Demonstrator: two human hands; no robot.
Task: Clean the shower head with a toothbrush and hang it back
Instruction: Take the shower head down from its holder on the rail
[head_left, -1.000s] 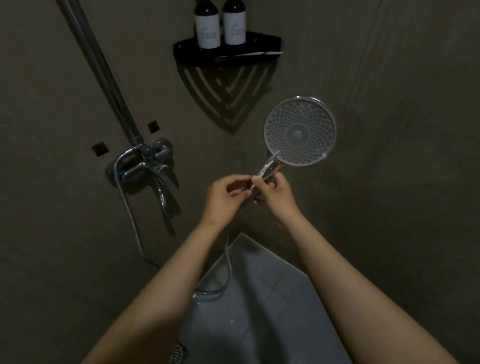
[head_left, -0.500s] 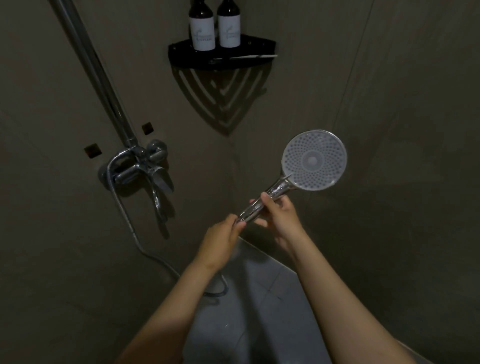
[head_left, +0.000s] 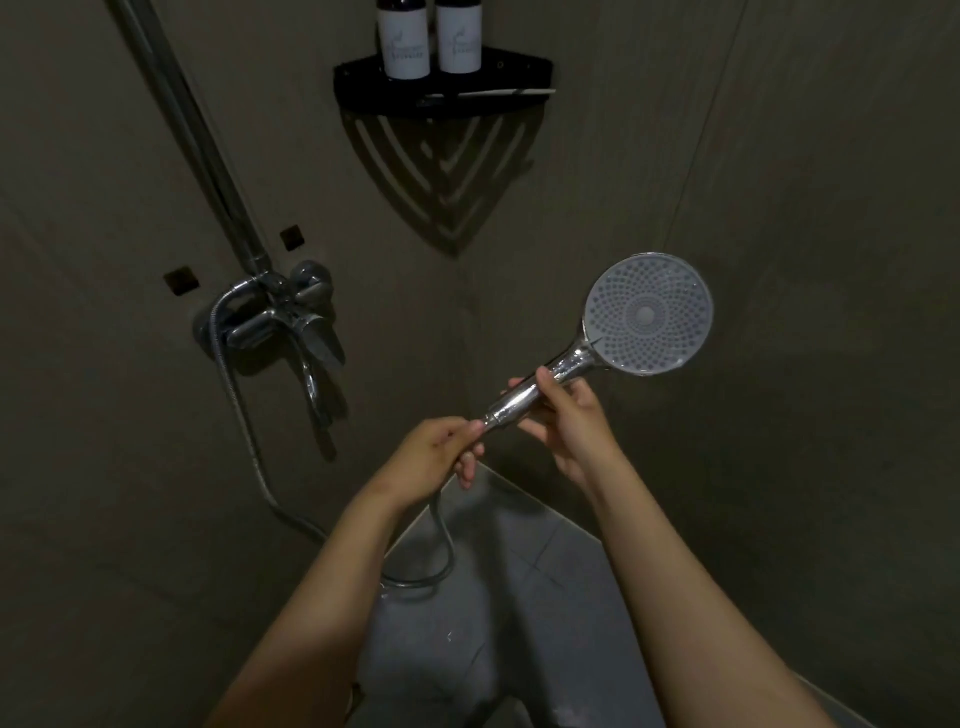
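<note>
The chrome shower head (head_left: 647, 314) faces me with its round nozzle plate, tilted up to the right in front of the wall corner. My right hand (head_left: 569, 421) grips the chrome handle in its middle. My left hand (head_left: 436, 452) holds the handle's lower end where the metal hose (head_left: 441, 551) joins it. A white toothbrush (head_left: 493, 93) lies across the front of the black corner shelf (head_left: 363, 78), far above both hands.
Two dark bottles (head_left: 404, 44) with white labels stand on the shelf. A chrome mixer tap (head_left: 283, 319) and riser rail (head_left: 192, 135) are fixed to the left wall. The hose loops down from the tap to the grey tiled floor (head_left: 519, 623).
Both hands have lowered the shower head and shifted it to the right. My left hand slid down to the hose end of the handle.
</note>
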